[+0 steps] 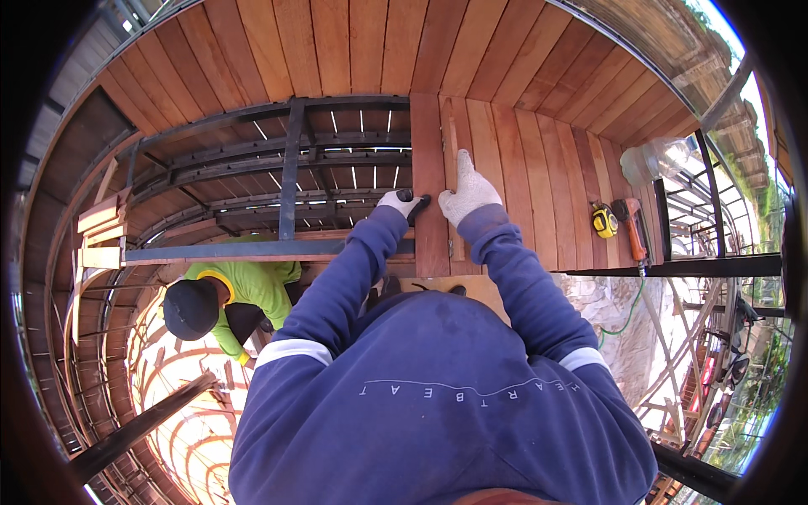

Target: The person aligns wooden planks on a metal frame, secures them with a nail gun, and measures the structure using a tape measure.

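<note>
Reddish wooden boards (349, 50) fill the upper frame, curving down to right of centre. Blue sweatshirt (446, 362), the wearer's own, covers the lower centre. Black metal frame (291, 168), slats below it, upper left to centre. Co-worker (252, 290) in a green top and dark cap, bent over at left, below the frame. Darker red-brown plank (431, 168) stands upright in the picture at centre, left end of the board row, between the two hands. Crumpled clear plastic (652, 160) at right. Narrow wood strip (450, 135) runs along the plank's right side. Right hand (473, 198), pale knit glove, is over the strip: index stretched toward upper frame, other fingers curled; cannot tell if they grip it. Orange-red tool (635, 236) lies on the boards, right, green hose (624, 318) below. Left hand (398, 202), gloved too, at the plank's left edge: thumb and fingers close together, dark at the tips; cannot tell whether they hold anything. Yellow-black tape measure (604, 220) just beside the tool.
</note>
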